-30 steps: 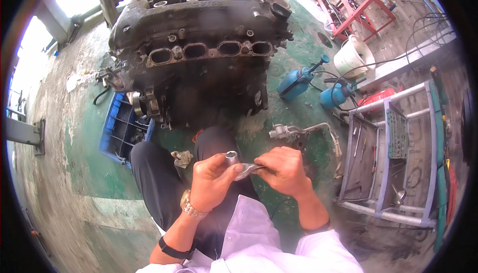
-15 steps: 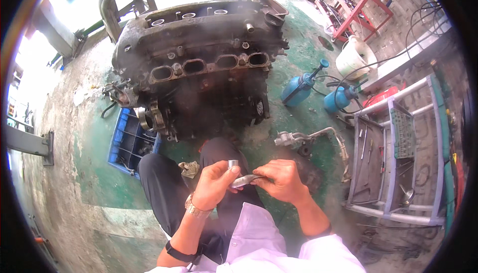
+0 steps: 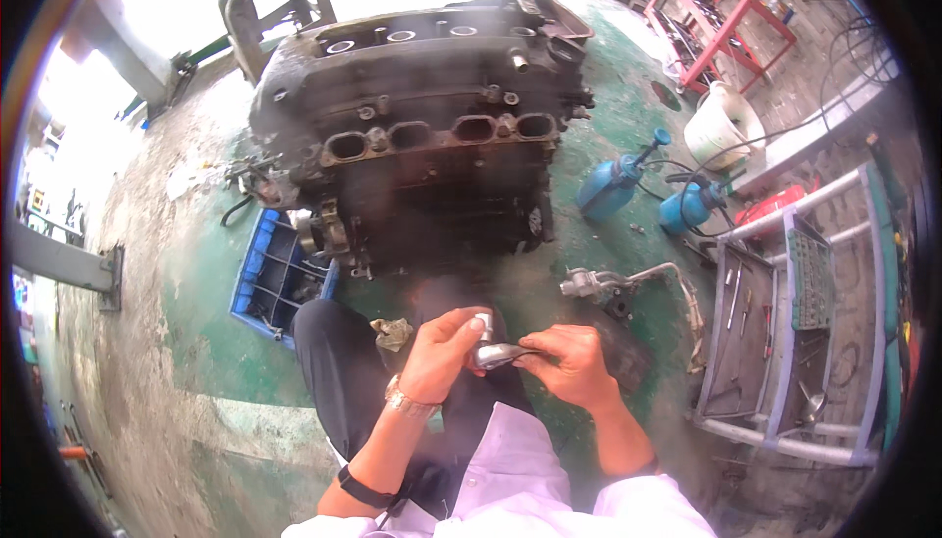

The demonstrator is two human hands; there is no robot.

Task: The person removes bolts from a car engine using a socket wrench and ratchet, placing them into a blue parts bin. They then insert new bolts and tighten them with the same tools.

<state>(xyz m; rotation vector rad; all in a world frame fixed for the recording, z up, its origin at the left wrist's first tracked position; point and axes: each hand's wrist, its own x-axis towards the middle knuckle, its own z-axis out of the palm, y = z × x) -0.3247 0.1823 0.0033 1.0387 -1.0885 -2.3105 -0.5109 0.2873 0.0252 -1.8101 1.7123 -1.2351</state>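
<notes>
Above my lap, my left hand [image 3: 438, 357] is closed on a small silver socket [image 3: 486, 324], thumb against its side. My right hand [image 3: 572, 361] grips the handle of a ratchet wrench [image 3: 498, 354], whose shiny rounded head lies right at the socket's lower end. Whether the two are joined I cannot tell. Beyond my knees stands a dark, greasy car engine [image 3: 432, 185] with a row of oval ports facing me.
A blue divided bin [image 3: 257, 268] sits left of the engine. To the right are metal pipe parts [image 3: 586, 283], two blue pump sprayers [image 3: 608, 188] [image 3: 687, 206], a white bucket [image 3: 719, 126] and a tool cart [image 3: 775, 420]. A crumpled cloth [image 3: 392, 334] lies by my knee.
The socket and the ratchet head have come together; before, the socket stood apart above the head. The whole scene has shifted slightly rightward in the picture.
</notes>
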